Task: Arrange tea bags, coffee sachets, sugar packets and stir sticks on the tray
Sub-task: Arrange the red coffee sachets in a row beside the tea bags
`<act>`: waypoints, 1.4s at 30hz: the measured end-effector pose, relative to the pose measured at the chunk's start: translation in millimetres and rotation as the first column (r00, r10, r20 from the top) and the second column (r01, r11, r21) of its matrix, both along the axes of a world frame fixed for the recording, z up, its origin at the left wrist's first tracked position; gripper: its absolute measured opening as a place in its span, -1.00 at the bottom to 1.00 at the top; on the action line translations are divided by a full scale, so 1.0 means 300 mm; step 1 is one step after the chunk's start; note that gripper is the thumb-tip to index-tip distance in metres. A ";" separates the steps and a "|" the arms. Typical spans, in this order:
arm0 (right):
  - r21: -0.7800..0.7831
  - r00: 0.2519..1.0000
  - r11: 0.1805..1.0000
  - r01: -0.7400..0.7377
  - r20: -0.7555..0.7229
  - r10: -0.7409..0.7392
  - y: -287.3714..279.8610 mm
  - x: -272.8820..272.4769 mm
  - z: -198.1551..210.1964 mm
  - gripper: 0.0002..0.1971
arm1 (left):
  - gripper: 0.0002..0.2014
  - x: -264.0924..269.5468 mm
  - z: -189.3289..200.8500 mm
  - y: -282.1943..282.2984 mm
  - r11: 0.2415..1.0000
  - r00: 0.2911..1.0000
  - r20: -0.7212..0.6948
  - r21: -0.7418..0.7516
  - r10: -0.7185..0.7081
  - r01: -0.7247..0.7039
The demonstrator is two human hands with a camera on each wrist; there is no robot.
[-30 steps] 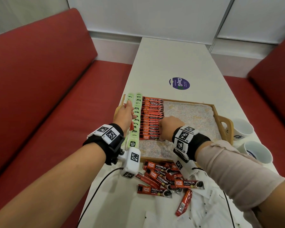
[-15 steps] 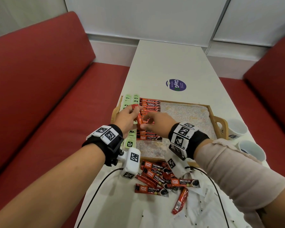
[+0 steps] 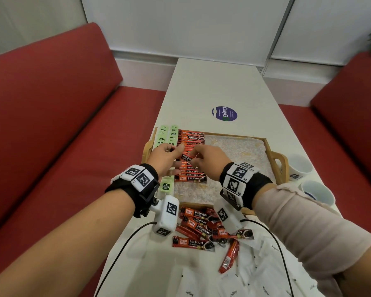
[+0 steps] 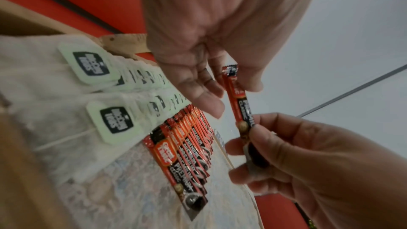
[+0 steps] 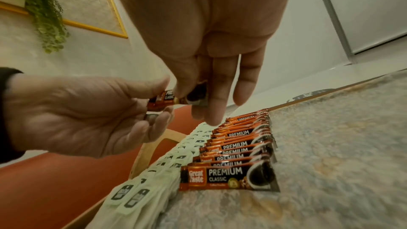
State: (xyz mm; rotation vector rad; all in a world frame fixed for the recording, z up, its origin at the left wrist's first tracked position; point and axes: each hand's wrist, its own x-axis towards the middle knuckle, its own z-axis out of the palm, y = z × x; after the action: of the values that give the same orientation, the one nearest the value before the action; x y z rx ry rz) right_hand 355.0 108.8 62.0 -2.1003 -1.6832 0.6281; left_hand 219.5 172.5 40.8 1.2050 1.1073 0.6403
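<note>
Both my hands hold one red coffee sachet [image 3: 187, 156] by its ends, just above the tray. My left hand [image 3: 178, 150] pinches its left end between thumb and fingers [image 4: 253, 83]. My right hand [image 3: 194, 156] pinches the dark end, seen close in the right wrist view [image 5: 198, 97]. On the wooden tray [image 3: 234, 134], two columns of green-tagged tea bags [image 3: 167, 136] lie along the left side. A neat column of coffee sachets [image 3: 191, 174] lies beside them. The tray's right half is bare patterned liner.
Loose coffee sachets [image 3: 201, 224] are piled on the white table in front of the tray, with white sugar packets [image 3: 234, 281] nearer me. Two white cups [image 3: 299, 166] stand right of the tray. Red benches flank the table. Cables run from both wrists.
My right hand left the sachet column and met my left hand over the tray. Both now grip one sachet between them, lifted above the row.
</note>
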 end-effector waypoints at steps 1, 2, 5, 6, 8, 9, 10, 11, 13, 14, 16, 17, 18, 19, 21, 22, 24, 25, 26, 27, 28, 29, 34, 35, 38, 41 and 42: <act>-0.009 1.000 1.000 0.002 -0.007 -0.002 -0.003 0.005 -0.001 -0.96 | -0.70 -0.003 0.000 -0.001 1.000 1.000 -0.018 0.028 -0.012 0.013; -0.018 1.000 1.000 0.008 -0.005 -0.008 -0.007 0.010 -0.001 -0.96 | -0.76 -0.007 0.000 -0.001 0.998 0.999 -0.040 0.054 -0.031 0.033; -0.060 0.999 0.998 0.036 0.005 -0.036 -0.018 0.031 0.004 -0.89 | -0.89 -0.023 0.002 0.000 0.981 0.980 -0.162 0.135 -0.114 0.137; -0.083 0.999 0.996 0.042 0.012 -0.041 -0.021 0.038 0.004 -0.86 | -0.90 -0.027 0.002 0.001 0.970 0.965 -0.220 0.161 -0.146 0.183; -0.122 0.999 0.991 0.050 0.020 -0.047 -0.028 0.050 0.002 -0.88 | -0.93 -0.030 0.002 0.003 0.927 0.904 -0.372 0.221 -0.208 0.304; -0.141 0.999 0.989 0.048 0.022 -0.045 -0.031 0.053 -0.001 -0.91 | -0.94 -0.031 0.002 0.003 0.892 0.855 -0.466 0.252 -0.227 0.375; -0.165 0.999 0.985 0.042 0.029 -0.037 -0.034 0.054 -0.004 -0.93 | -0.95 -0.029 0.003 0.003 0.856 0.799 -0.555 0.274 -0.232 0.438; -0.188 0.999 0.982 0.034 0.040 -0.027 -0.036 0.053 -0.008 -0.94 | -0.96 -0.027 0.005 0.002 0.824 0.749 -0.623 0.287 -0.226 0.488; -0.232 0.998 0.972 0.030 0.067 -0.015 -0.038 0.047 -0.015 -0.96 | -0.96 -0.017 0.010 0.003 0.780 0.665 -0.713 0.278 -0.223 0.560; -0.253 0.996 0.967 0.033 0.084 -0.012 -0.037 0.042 -0.017 -0.92 | -0.96 -0.012 0.010 0.004 0.766 0.625 -0.746 0.257 -0.230 0.589; -0.298 0.991 0.954 0.038 0.130 0.002 -0.031 0.034 -0.025 -0.86 | -0.95 -0.001 0.008 0.002 0.744 0.548 -0.802 0.213 -0.237 0.634; -0.315 0.988 0.948 0.043 0.156 0.007 -0.029 0.031 -0.028 -0.86 | -0.94 0.003 0.004 -0.001 0.735 0.523 -0.822 0.209 -0.225 0.645; -0.328 0.984 0.943 0.053 0.177 0.006 -0.028 0.027 -0.029 -0.85 | -0.94 0.007 0.001 -0.004 0.729 0.507 -0.837 0.215 -0.205 0.650; -0.335 0.981 0.940 0.062 0.193 0.004 -0.027 0.025 -0.031 -0.85 | -0.93 0.012 -0.003 -0.007 0.722 0.494 -0.850 0.224 -0.185 0.655; -0.347 0.975 0.935 0.074 0.221 0.005 -0.025 0.021 -0.034 -0.81 | -0.92 0.018 -0.007 -0.013 0.703 0.457 -0.875 0.225 -0.159 0.675; -0.354 0.973 0.932 0.078 0.232 0.006 -0.025 0.019 -0.035 -0.79 | -0.90 0.021 -0.009 -0.014 0.696 0.438 -0.886 0.221 -0.150 0.684; -0.361 0.969 0.929 0.080 0.247 0.012 -0.020 0.016 -0.038 -0.80 | -0.88 0.027 -0.015 -0.011 0.686 0.411 -0.902 0.218 -0.129 0.694; -0.363 0.967 0.929 0.077 0.254 0.019 -0.015 0.016 -0.040 -0.81 | -0.88 0.032 -0.018 -0.009 0.682 0.399 -0.910 0.220 -0.114 0.697; -0.371 0.965 0.925 0.079 0.262 0.023 -0.011 0.015 -0.042 -0.81 | -0.87 0.036 -0.020 -0.007 0.678 0.387 -0.916 0.220 -0.103 0.701; -0.380 0.963 0.921 0.088 0.268 0.019 -0.006 0.016 -0.046 -0.80 | -0.85 0.040 -0.022 -0.005 0.676 0.378 -0.920 0.215 -0.100 0.704; -0.391 0.961 0.915 0.102 0.275 0.011 -0.002 0.014 -0.049 -0.79 | -0.82 0.043 -0.025 -0.004 0.674 0.370 -0.923 0.208 -0.104 0.709; -0.395 0.959 0.912 0.111 0.283 0.005 0.004 0.014 -0.053 -0.78 | -0.80 0.047 -0.027 -0.002 0.672 0.361 -0.926 0.199 -0.110 0.713; -0.415 0.949 0.901 0.126 0.316 0.013 0.021 0.005 -0.060 -0.69 | -0.81 0.052 -0.035 0.003 0.652 0.302 -0.948 0.166 -0.100 0.739; -0.412 0.950 0.903 0.121 0.313 0.016 0.023 0.006 -0.062 -0.69 | -0.80 0.053 -0.036 0.004 0.651 0.297 -0.950 0.165 -0.098 0.741; -0.414 0.950 0.903 0.113 0.310 0.023 0.018 0.003 -0.058 -0.79 | -0.82 0.055 -0.035 0.005 0.646 0.295 -0.951 0.168 -0.092 0.745; -0.394 0.954 0.914 0.094 0.298 0.031 0.005 0.004 -0.053 -0.79 | -0.78 0.052 -0.028 0.001 0.651 0.307 -0.946 0.167 -0.107 0.741; -0.392 0.956 0.915 0.093 0.291 0.028 -0.004 0.001 -0.044 -0.79 | -0.73 0.048 -0.025 -0.002 0.655 0.320 -0.940 0.169 -0.117 0.737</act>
State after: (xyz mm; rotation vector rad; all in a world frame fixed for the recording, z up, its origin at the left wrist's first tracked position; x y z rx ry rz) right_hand 355.2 107.5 48.7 -2.6177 -1.7852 0.7354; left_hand 233.8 172.0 33.3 2.5012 1.3084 -0.2619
